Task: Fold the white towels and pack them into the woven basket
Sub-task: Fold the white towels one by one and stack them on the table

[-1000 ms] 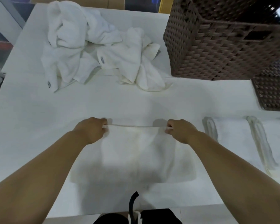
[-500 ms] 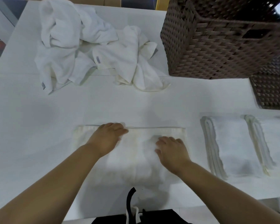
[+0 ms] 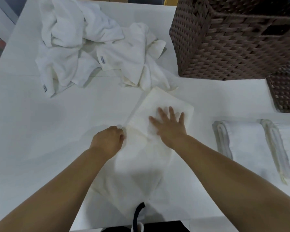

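Note:
A white towel point(image 3: 151, 153) lies in front of me on the white table point(image 3: 32, 131), partly folded, with one part turned over towards the far right. My right hand point(image 3: 170, 126) lies flat on that folded part, fingers spread. My left hand point(image 3: 110, 141) pinches the towel's left edge with curled fingers. A heap of unfolded white towels point(image 3: 94, 52) sits at the far left. The brown woven basket point(image 3: 233, 41) stands at the far right. Two folded towels point(image 3: 248, 148) lie side by side at the right.
A second, smaller woven basket point(image 3: 286, 91) stands at the right edge behind the folded towels. A dark cord point(image 3: 138, 215) hangs from my clothing at the table's near edge. Bare table surface stretches to the left of my hands.
The towel, flat with both hands on it before, now has one part folded over towards the far right. My right hand moved forward and spread on it; my left hand curled onto the left edge.

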The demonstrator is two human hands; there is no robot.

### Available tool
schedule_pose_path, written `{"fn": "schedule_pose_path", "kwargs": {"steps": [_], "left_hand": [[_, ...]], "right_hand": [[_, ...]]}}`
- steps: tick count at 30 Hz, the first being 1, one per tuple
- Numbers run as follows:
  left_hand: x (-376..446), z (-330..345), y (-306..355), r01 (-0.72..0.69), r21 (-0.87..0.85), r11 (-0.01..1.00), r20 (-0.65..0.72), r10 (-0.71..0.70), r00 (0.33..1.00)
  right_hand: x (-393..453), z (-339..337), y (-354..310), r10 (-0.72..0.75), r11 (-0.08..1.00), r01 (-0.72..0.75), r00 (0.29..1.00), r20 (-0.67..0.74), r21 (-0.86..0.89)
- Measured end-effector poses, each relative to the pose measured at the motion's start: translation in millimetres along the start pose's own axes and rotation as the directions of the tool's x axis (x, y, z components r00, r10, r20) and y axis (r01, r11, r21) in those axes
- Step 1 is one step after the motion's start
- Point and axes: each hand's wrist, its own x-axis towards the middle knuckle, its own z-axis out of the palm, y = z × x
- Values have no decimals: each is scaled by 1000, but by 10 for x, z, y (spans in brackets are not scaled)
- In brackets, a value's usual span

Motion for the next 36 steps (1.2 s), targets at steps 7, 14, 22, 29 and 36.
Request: {"fn": "schedule_pose_path", "kwargs": {"steps": [7, 14, 22, 29, 36], "left_hand": [[77, -37, 121, 88, -94, 992, 132, -75, 988], [79, 108, 282, 186, -288, 939, 10, -191, 982], [-92, 307, 346, 250, -405, 880, 136, -212, 968], [-383, 332, 341, 297, -698, 652, 152, -271, 950], [-797, 25, 331, 106, -889, 446, 24, -184, 983]], "right_hand": [[-389, 86, 13, 163, 967, -129, 975, -148, 218], [-846, 502, -61, 392, 800, -303, 917, -68, 518], [-898, 619, 95, 499, 457, -481, 835, 232, 748], [-1125, 649, 118, 480, 195, -401, 835, 270, 895], [-1540, 535, 32, 470, -125, -15, 880, 73, 992]]}}
